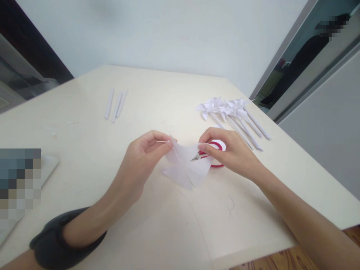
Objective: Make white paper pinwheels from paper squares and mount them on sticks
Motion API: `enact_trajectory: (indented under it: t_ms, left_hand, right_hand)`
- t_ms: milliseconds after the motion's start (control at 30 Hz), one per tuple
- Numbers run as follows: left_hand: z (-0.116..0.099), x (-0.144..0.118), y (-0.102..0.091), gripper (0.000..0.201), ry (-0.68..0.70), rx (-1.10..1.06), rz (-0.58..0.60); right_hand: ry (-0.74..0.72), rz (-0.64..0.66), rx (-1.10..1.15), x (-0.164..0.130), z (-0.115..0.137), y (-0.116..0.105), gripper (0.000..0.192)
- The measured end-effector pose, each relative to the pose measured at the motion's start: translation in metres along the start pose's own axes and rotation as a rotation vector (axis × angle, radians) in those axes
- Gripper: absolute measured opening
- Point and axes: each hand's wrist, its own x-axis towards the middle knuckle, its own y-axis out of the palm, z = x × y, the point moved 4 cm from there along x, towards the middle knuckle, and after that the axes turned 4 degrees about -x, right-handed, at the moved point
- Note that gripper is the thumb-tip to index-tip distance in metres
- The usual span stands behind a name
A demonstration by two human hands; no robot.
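A square of thin white paper [184,170], with slits cut in from its corners, is held up between my two hands. My left hand [147,150] pinches its upper left edge, and a thin white strand [161,141] shows between those fingers. The thumb and fingertips of my right hand [225,150] are closed at the paper's upper right corner. Small scissors with red handles [218,165] are just behind and below the right hand, blades pointing left at the paper. Whether the right hand touches them I cannot tell.
White paper pinwheels [222,107] on rolled-paper sticks are heaped at the back right. Three rolled paper tubes [115,105] lie at the back left. Thread scraps [230,204] lie at front right, a long thread [197,213] in front. A blurred-out object [17,183] is at left.
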Motion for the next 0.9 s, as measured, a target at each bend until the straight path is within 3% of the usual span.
enact_trajectory:
  t_ms: [133,267,367,567,900]
  left_hand:
    - [-0.006,0.005,-0.003,0.022,-0.079,-0.147,0.074]
    - [-0.005,0.004,0.008,0.046,-0.371,-0.100,0.357]
    - [-0.007,-0.001,0.016,0.034,-0.354,0.009,0.461]
    - [-0.002,-0.005,0.020,0.011,-0.257,-0.004,0.401]
    - [0.001,-0.009,0.015,0.019,-0.184,-0.047,0.294]
  right_hand:
    - [-0.020,0.091,-0.023,0.000,0.001,0.000,0.014]
    - [-0.018,0.094,0.013,0.000,0.003,0.000,0.011]
    - [0.002,0.063,0.035,-0.001,0.004,0.003,0.010]
    - [-0.105,-0.060,-0.030,-0.007,0.011,0.009,0.005]
    - [-0.319,-0.279,-0.281,-0.016,0.025,0.018,0.010]
